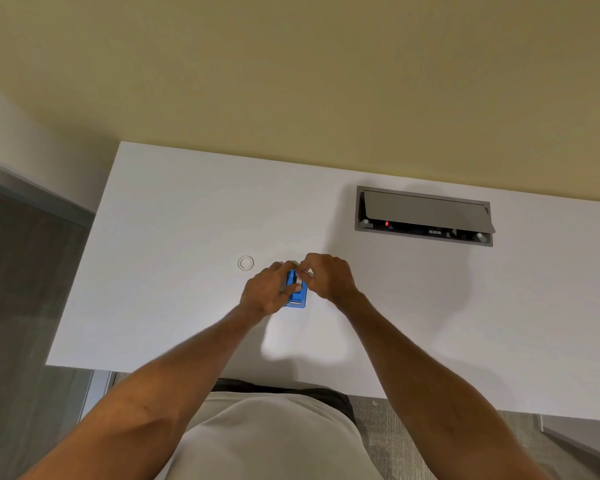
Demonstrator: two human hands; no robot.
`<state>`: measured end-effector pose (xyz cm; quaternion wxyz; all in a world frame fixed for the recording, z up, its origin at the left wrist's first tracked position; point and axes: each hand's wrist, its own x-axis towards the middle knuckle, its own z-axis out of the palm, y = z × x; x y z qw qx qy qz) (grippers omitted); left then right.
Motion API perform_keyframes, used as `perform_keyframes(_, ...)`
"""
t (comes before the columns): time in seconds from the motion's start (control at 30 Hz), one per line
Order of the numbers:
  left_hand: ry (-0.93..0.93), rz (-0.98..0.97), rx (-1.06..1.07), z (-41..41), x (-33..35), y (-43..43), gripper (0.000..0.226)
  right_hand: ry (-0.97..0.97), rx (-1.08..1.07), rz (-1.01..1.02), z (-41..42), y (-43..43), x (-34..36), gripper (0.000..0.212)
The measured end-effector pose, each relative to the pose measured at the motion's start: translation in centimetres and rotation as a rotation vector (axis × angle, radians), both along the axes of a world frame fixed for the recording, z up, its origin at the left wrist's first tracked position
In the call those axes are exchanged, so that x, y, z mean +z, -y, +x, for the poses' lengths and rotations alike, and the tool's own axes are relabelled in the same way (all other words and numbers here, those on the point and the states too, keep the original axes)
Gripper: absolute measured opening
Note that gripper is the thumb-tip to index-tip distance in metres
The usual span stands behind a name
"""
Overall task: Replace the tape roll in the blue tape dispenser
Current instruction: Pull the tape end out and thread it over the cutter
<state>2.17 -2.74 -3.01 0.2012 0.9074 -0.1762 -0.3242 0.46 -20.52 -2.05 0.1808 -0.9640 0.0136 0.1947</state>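
A small blue tape dispenser (299, 296) stands on the white desk (174, 278), its metal cutter end toward me. My left hand (269, 291) wraps around the dispenser's left side with the thumb across its top. My right hand (328, 277) pinches at the dispenser's far upper end, where something small and white shows between the fingertips. A clear tape roll (246, 263) lies flat on the desk just left of and beyond my left hand. What sits inside the dispenser is mostly hidden by my fingers.
A grey recessed cable box (425, 216) with its lid tilted up is set into the desk at the back right. The desk's left edge drops off to a dark floor (21, 289). A yellow wall rises behind the desk.
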Motion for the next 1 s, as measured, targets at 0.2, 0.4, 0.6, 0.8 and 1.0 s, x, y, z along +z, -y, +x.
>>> perform_keyframes(0.2,0.012,0.034,-0.019,0.0,0.09,0.45,0.051,-0.008,0.015,-0.043,0.46,-0.04,0.36,0.043)
perform_keyframes(0.4,0.0,0.018,0.004,-0.22,-0.19,0.32,0.055,-0.014,0.013,-0.04,0.73,-0.45,0.29,0.041)
perform_keyframes(0.6,0.054,0.023,-0.054,-0.16,-0.13,0.04,0.046,-0.015,0.089,-0.113,0.46,0.14,0.61,0.04)
perform_keyframes(0.8,0.07,0.054,-0.079,-0.13,-0.09,0.17,0.049,-0.007,0.062,-0.147,0.32,-0.31,0.76,0.044)
perform_keyframes(1.0,0.06,0.059,-0.069,-0.6,-0.23,0.2,0.057,-0.013,0.04,-0.16,0.46,-0.67,0.86,0.042)
